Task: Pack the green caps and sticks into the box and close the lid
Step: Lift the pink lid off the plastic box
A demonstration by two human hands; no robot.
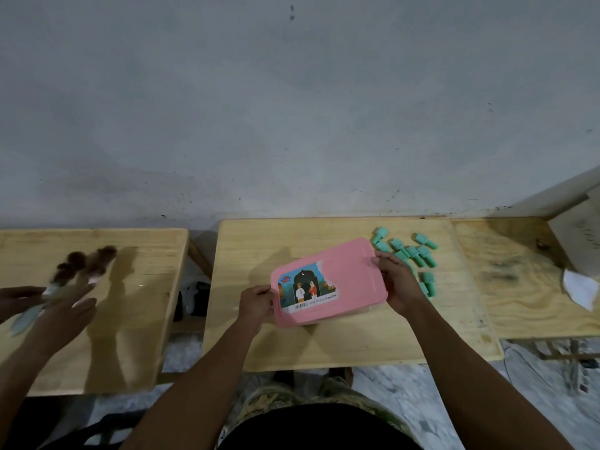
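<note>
A pink box [349, 280] with a picture sticker on its lid sits at the middle of the wooden table [259, 345], lid on and turned slightly askew. My left hand [256, 303] grips its near-left end and my right hand [397, 280] grips its far-right end. Several green caps [412, 253] lie scattered on the table just right of the box, some partly behind my right hand. I cannot make out separate sticks among them.
Another person's hands [58, 306] work at a second wooden table [130, 319] on the left, holding brown-tipped brushes. A third table [519, 306] on the right carries white paper [581, 287]. A grey wall stands close behind. My legs show below the table edge.
</note>
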